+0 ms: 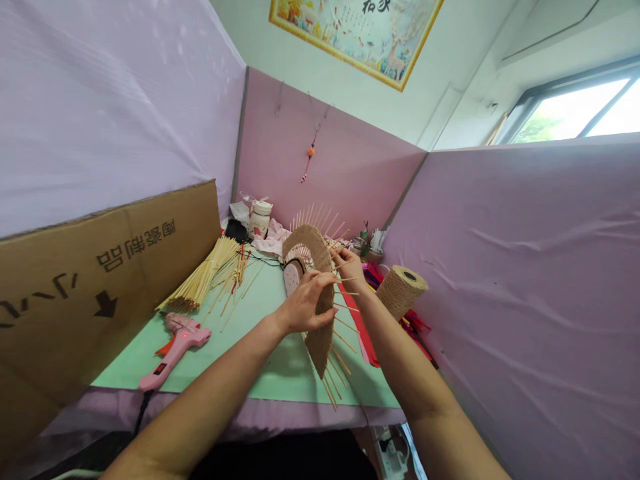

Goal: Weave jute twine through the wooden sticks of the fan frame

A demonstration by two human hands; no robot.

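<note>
A curved band woven from brown twine (pixel 304 241), with thin wooden sticks (pixel 345 343) fanning out from its outer edge, stands tilted above the green tabletop. My left hand (pixel 313 303) grips this band at its near part, thumb and fingers on either side. At the band's right edge, among the stick ends, my right hand (pixel 349 265) is closed in a pinch; what lies between its fingertips is too small to make out. Just right of my right wrist lies a large spool of twine (pixel 401 291). Part of the band is hidden behind my left hand.
A pink glue gun (pixel 175 347) with a lit red light lies at the left. Behind it are a bundle of sticks (pixel 205 273) and loose sticks. A cardboard panel (pixel 115 280) walls the left side. A white jar (pixel 260 219) and pink cloth stand at the back.
</note>
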